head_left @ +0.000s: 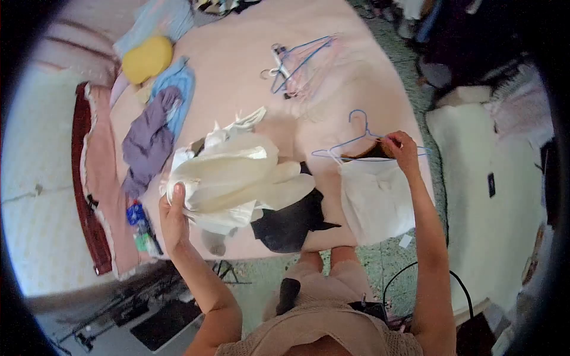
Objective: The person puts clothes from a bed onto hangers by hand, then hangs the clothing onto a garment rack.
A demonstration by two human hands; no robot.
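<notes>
My left hand (pixel 173 219) is closed, thumb on top, around the edge of a cream-white garment (pixel 237 178) that spreads over the bed in loose folds. Beneath it lies a black garment (pixel 291 222). My right hand (pixel 405 155) pinches at the right arm of a blue clothes hanger (pixel 347 142); whether fabric is also between the fingers cannot be made out. A white garment (pixel 377 199) lies below the hanger's bar, with a dark, brown-edged piece (pixel 374 152) at its top.
Several hangers (pixel 303 62) lie in a heap farther up the pink bed (pixel 231 65). Purple clothing (pixel 148 136), a blue cloth (pixel 183 89) and a yellow round item (pixel 147 59) are at the left. A white-covered surface (pixel 475 178) stands at the right.
</notes>
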